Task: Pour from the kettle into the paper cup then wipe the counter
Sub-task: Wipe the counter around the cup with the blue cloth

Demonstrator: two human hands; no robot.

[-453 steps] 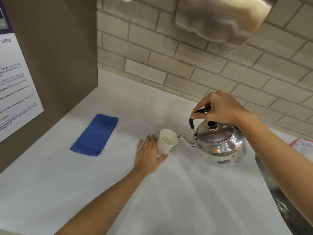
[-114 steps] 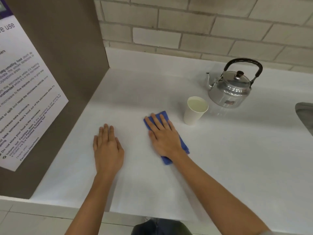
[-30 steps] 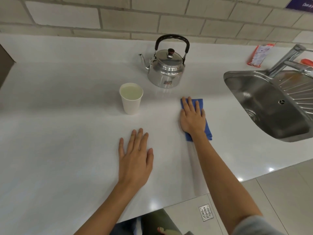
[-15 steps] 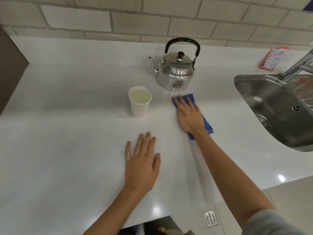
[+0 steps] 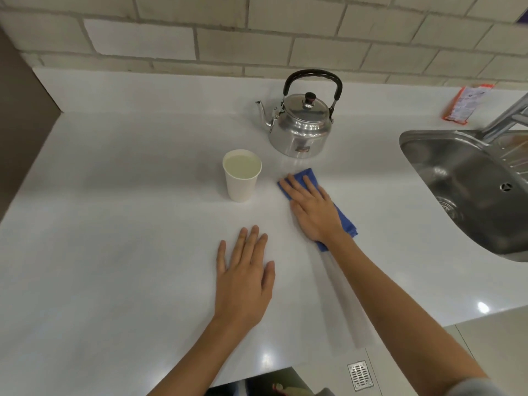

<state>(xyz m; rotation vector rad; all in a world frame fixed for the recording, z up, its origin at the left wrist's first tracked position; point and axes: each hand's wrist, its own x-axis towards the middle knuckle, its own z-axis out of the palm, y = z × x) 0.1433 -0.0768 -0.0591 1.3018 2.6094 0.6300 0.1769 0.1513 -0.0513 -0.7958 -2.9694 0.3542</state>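
I see my left hand (image 5: 244, 277) lying flat, palm down, fingers straight and close together, thumb out to the side. My right hand (image 5: 313, 210) reaches farther forward, also palm down, fingers spread and pressing flat. Both forearms are bare and stretched out ahead.

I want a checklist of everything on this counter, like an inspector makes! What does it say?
Surface: white counter, glossy, no spill visible.
Job's things: paper cup upright, filled with pale liquid; steel kettle upright behind it, lid on, spout pointing left; blue cloth flat under the right hand.
Clutter: an orange packet by the wall.
Grippers: right hand pressed flat on the cloth; left hand flat on the bare counter, holding nothing.
Cables: nothing seen.
Surroundings: brick wall behind, steel sink with a tap on the right, floor drain below.
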